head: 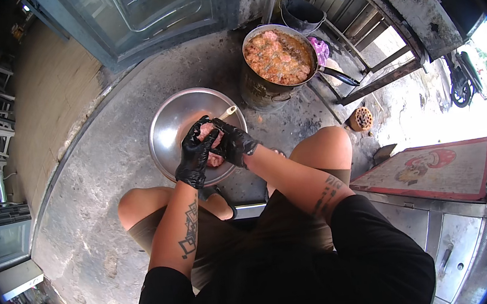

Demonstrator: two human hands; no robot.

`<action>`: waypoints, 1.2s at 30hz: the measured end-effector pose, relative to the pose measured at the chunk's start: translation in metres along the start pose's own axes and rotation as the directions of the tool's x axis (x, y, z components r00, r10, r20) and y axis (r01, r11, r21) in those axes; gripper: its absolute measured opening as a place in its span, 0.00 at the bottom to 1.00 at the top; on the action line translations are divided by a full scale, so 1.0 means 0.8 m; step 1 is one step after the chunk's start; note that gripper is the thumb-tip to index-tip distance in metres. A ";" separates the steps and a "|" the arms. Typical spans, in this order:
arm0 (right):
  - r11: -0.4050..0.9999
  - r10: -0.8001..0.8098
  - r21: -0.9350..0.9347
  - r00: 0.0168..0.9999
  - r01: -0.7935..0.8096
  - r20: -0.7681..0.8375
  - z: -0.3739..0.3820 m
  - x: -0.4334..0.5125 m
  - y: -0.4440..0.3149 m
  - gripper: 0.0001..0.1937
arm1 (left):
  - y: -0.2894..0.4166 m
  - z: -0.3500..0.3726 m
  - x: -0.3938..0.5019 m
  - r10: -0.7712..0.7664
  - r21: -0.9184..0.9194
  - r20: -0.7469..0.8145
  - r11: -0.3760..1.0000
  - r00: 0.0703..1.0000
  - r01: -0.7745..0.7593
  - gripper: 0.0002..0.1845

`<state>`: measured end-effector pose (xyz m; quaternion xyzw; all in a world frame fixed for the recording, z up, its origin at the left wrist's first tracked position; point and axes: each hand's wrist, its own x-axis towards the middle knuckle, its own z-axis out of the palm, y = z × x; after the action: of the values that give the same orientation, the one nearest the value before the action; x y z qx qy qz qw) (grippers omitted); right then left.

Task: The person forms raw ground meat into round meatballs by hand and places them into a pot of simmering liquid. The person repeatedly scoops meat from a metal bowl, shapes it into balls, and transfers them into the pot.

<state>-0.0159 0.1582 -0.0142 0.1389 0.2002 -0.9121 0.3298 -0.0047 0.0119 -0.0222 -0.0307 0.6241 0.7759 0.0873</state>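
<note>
Both my hands wear black gloves and are cupped around a lump of raw ground meat (207, 131) above a wide steel bowl (165, 127). My left hand (194, 153) holds its left side, fingers curled over the top. My right hand (236, 143) closes in from the right, partly covering the meat. More raw ground meat (215, 160) shows below the hands in the bowl. The pale handle of a utensil (228, 112) leans toward the bowl's right rim; its other end is hidden behind my right hand.
Beyond the bowl, a black-handled pan (278, 57) of bubbling oil and meat pieces sits on a cylindrical stove (259, 92). Behind it stands a dark bucket (301, 14). A perforated charcoal briquette (360, 119) lies right, near a metal rack (378, 80). A glazed door (145, 24) borders the far side.
</note>
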 end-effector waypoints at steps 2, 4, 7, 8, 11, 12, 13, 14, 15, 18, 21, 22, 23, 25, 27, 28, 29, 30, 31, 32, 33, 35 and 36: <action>0.965 0.015 -0.260 0.996 0.008 0.085 -0.008 0.009 -0.031 0.15 | -0.005 0.005 0.002 0.115 0.142 -0.061 0.984 0.991 -0.106 0.29; 0.444 -0.090 -0.766 0.873 0.465 0.478 -0.019 0.020 -0.089 0.14 | -0.010 0.005 0.000 0.123 0.197 -0.098 0.975 0.988 -0.102 0.29; 0.089 -0.056 -0.844 0.848 0.529 0.526 -0.042 0.022 -0.199 0.09 | -0.013 -0.003 0.006 0.087 0.243 -0.089 0.968 0.992 -0.063 0.27; 0.265 0.020 -0.916 0.948 0.300 0.317 -0.051 0.018 -0.242 0.09 | -0.014 -0.006 0.009 0.088 0.193 -0.060 0.978 0.994 -0.075 0.26; -0.619 -0.222 -0.772 0.911 0.143 0.347 -0.071 0.003 -0.354 0.16 | -0.016 -0.010 0.013 0.110 0.139 0.007 0.984 0.994 -0.109 0.21; -0.503 -0.388 -0.864 0.899 -0.022 0.203 -0.076 0.002 -0.382 0.17 | -0.017 -0.010 0.013 0.138 0.197 0.043 0.970 0.990 -0.143 0.20; -0.464 -0.509 -0.868 0.855 -0.175 0.099 -0.079 0.002 -0.408 0.18 | -0.018 -0.011 0.012 0.162 0.251 0.072 0.952 0.984 -0.175 0.19; -0.268 -0.573 -0.946 0.820 -0.181 0.005 -0.085 0.003 -0.425 0.15 | -0.020 -0.010 0.011 0.120 0.133 0.043 0.983 0.992 -0.125 0.19; -0.184 -0.639 -0.953 0.766 -0.242 -0.071 -0.090 0.005 -0.440 0.13 | -0.022 -0.011 0.012 0.068 0.106 0.021 0.992 0.997 -0.070 0.18; -0.334 -0.605 -0.900 0.796 -0.279 -0.022 -0.102 0.022 -0.474 0.12 | -0.025 -0.014 0.016 -0.025 0.035 -0.011 0.999 1.000 0.026 0.17; 0.119 -0.511 -0.956 0.809 -0.268 -0.290 -0.108 0.059 -0.494 0.11 | -0.023 -0.020 0.021 0.092 0.330 0.079 0.937 0.993 -0.113 0.17; 0.051 -0.520 -0.955 0.809 -0.291 -0.274 -0.108 0.069 -0.499 0.11 | -0.022 -0.019 0.020 0.046 0.259 0.071 0.964 0.996 -0.063 0.17; -0.023 -0.522 -0.942 0.808 -0.335 -0.275 -0.107 0.078 -0.503 0.11 | -0.021 -0.019 0.018 0.002 0.187 0.066 0.982 0.998 -0.014 0.18; -0.008 -0.515 -0.950 0.816 -0.312 -0.263 -0.105 0.092 -0.508 0.13 | -0.020 -0.016 0.016 -0.068 0.063 0.056 0.996 0.996 0.064 0.18; -0.372 -0.503 -0.867 0.857 -0.331 -0.112 -0.102 0.097 -0.513 0.17 | -0.021 -0.013 0.015 -0.101 -0.044 0.054 0.994 0.993 0.103 0.18; -0.407 -0.543 -0.846 0.836 -0.346 -0.081 -0.101 0.095 -0.515 0.19 | -0.023 -0.013 0.015 -0.130 -0.095 0.041 0.987 0.991 0.133 0.18; -0.445 -0.595 -0.814 0.802 -0.373 -0.043 -0.097 0.092 -0.518 0.22 | -0.025 -0.013 0.016 -0.133 -0.149 0.036 0.979 0.990 0.137 0.18; -0.482 -0.642 -0.779 0.766 -0.402 0.002 -0.092 0.090 -0.522 0.25 | -0.028 -0.015 0.019 -0.135 -0.207 0.036 0.968 0.990 0.140 0.18; -0.551 -0.656 -0.738 0.749 -0.390 0.093 -0.086 0.087 -0.522 0.28 | -0.031 -0.016 0.021 -0.065 -0.053 -0.032 0.997 0.997 0.063 0.19; -0.616 -0.631 -0.700 0.759 -0.362 0.162 -0.078 0.082 -0.522 0.33 | -0.034 -0.020 0.025 0.012 0.105 -0.084 0.994 0.996 -0.003 0.19; -0.764 -0.545 -0.571 0.773 -0.300 0.324 -0.069 0.076 -0.517 0.40 | -0.035 -0.024 0.028 0.039 0.260 -0.149 0.966 0.988 0.001 0.19; -0.948 -0.261 -0.290 0.842 -0.131 0.472 -0.048 0.069 -0.486 0.44 | -0.034 -0.031 0.025 0.009 0.027 -0.302 1.000 0.953 -0.001 0.21; -0.985 -0.016 -0.149 0.800 0.091 0.600 -0.036 0.064 -0.460 0.46 | -0.033 -0.031 0.022 -0.022 -0.166 -0.389 0.985 0.921 -0.046 0.22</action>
<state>-0.2925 0.4022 0.0415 -0.3811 0.9161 0.0046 -0.1245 -0.0192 -0.0047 -0.0555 -0.1880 0.5599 0.8056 -0.0462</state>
